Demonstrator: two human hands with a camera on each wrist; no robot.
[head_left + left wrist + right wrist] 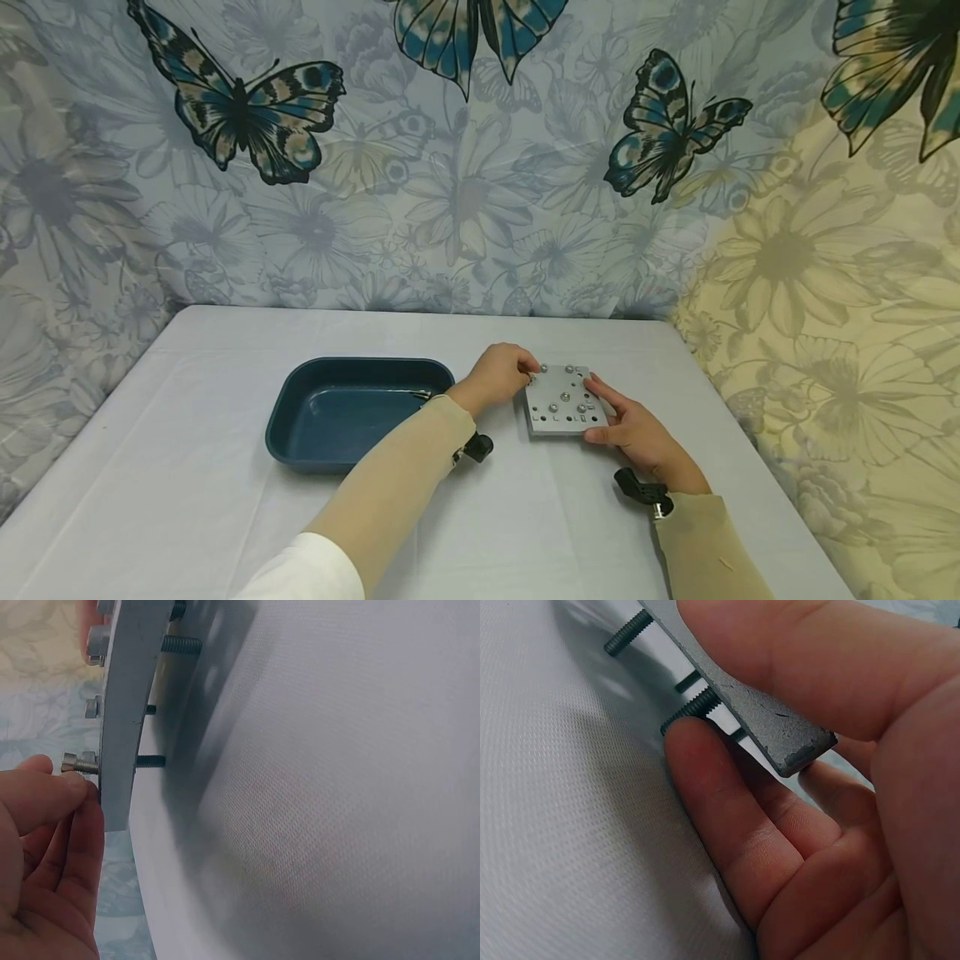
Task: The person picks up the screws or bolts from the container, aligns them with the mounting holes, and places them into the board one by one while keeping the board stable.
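The left hand point(498, 375) pinches a bolt point(69, 763) between thumb and fingertips at the far left corner of the plate point(550, 390), while the right hand point(633, 429) grips that plate by its right side, thumb near the near corner and a finger along the far part of the edge. The relation that matters, I judge, is bolt to plate: the bolt's long axis stands roughly square to the plate's face, its head proud of the surface with a stretch of shank showing, so any turning or pressing would run along that line. The left hand is the nearer one to the bolt; the right sits across the plate from it. The plate's underside is apart from the table point(525, 517), with threaded ends point(182, 645) jutting below (whether the one beneath the pinch belongs to this bolt or to its neighbour, I cannot tell). In the right wrist view, a finger reaches under the plate beside one such end; whether it touches is unclear. The tray point(330, 421) lies left of the plate, its right side partly behind the left forearm point(408, 475).
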